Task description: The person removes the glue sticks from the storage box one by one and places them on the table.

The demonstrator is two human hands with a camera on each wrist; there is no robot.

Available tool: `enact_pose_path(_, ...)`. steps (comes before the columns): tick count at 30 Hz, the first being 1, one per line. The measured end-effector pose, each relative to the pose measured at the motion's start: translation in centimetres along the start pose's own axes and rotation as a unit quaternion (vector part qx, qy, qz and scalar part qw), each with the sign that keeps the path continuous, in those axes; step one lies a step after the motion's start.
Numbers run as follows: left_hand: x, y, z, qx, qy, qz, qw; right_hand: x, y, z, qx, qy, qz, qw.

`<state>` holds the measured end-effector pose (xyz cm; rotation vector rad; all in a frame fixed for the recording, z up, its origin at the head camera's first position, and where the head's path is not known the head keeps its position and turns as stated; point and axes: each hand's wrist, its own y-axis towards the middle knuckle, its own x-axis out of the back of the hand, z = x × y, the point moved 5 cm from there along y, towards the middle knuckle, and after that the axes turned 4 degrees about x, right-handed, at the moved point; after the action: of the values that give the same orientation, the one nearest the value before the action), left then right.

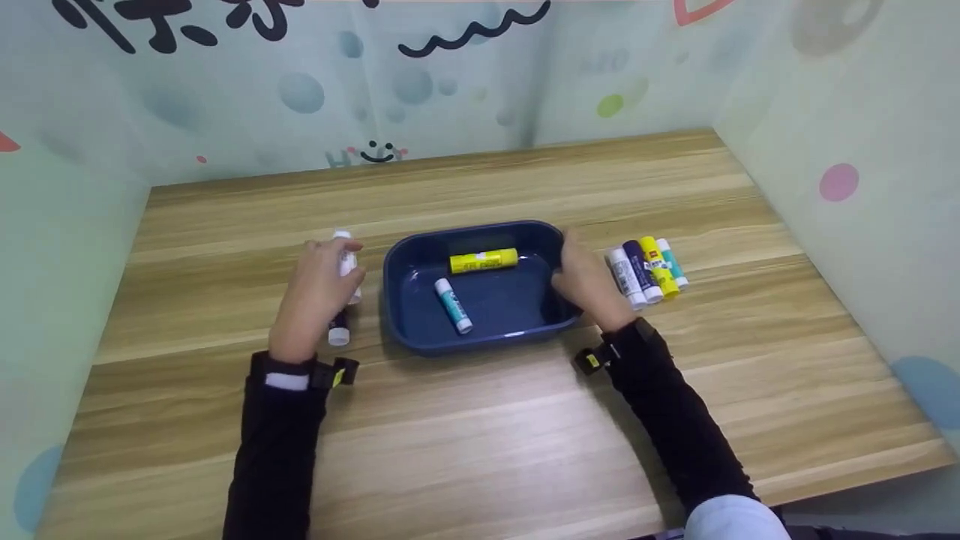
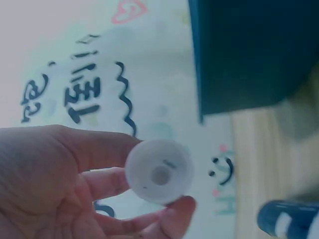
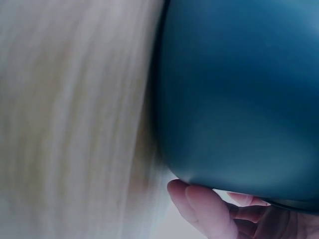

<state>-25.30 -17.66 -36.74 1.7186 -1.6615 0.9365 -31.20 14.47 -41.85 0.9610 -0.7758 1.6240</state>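
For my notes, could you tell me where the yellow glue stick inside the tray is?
In the head view, the yellow glue stick lies at the far end of the blue tray, behind the teal glue stick.

The dark blue rectangular plastic tray (image 1: 409,259) has a smooth, glossy skin that catches pale reflections on its floor, and it sits on a light wood-grain tabletop (image 1: 487,435) with a smooth, low-sheen, streaked finish. The white plastic glue stick (image 1: 346,259) left of the tray looks smooth and slightly matt at its round end, while the yellow plastic glue stick (image 1: 483,260) inside the tray is shiny. Behind the tray, the pale printed wall panels (image 1: 450,82) look smooth and matt.
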Motion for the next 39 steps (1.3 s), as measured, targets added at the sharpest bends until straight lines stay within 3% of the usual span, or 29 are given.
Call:
enact_pose_path(4,0.0,0.1,1.8,0.031,0.030,0.052,0.9977,-0.1,0.0,0.0,-0.001,0.003,0.001,1.000)
enact_pose_path(10,0.6,0.2,4.3,0.061,0.069,0.088,0.9918,-0.1,0.1,0.1,-0.001,-0.005,0.004,1.000)
enact_pose_path(19,0.6,0.5,7.4,0.126,0.023,0.160,0.9789,-0.1,0.1,-0.1,0.000,-0.004,-0.001,1.000)
enact_pose_path(31,0.9,0.1,6.9,0.136,-0.024,0.198,0.9704,-0.1,0.0,-0.1,0.007,-0.008,-0.009,1.000)
enact_pose_path(35,1.4,-0.2,6.1,0.131,-0.003,0.177,0.9754,0.0,0.0,0.0,0.014,-0.012,-0.014,1.000)
enact_pose_path(39,1.9,-0.4,4.1,0.095,0.020,0.117,0.9884,0.0,-0.1,0.1,0.017,-0.012,-0.019,1.000)
